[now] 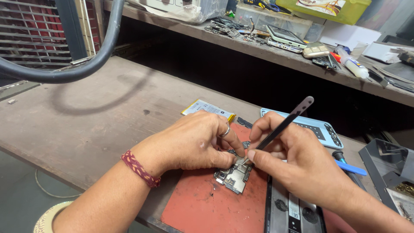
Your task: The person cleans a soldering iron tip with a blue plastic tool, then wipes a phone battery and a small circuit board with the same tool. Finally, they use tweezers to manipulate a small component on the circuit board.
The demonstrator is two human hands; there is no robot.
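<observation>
head view, looking down, and both hands are crowded over one small spot. left hand [196,140], ring on one finger and a red braided band at the wrist, is curled with thumb and fingertips pressed down on the small silver-and-green phone circuit board [235,177], pinning its upper end. right hand [297,157] is pinching a thin dark metal pry tool [282,125] between thumb and forefinger, its tip touching the board right beside the left thumb, its flat holed end slanting up and away to the right.

the board lies on a scuffed red rubber work mat [207,207], near the mat's right edge and well clear of its left edge, so there is bare red room to the left and toward the person. just right of the board, touching the mat's edge, is a dark opened phone body [293,211], running out of the bottom of the picture. beyond the hands, a flat silver-and-yellow phone battery [209,108] lies at the mat's far edge, and a pale blue phone back cover [321,129] sits behind the right hand. a blue-handled screwdriver [349,166] pokes out from under the right wrist.

left of all this the worn brown wooden bench [86,116] is open right out to its near edge.
</observation>
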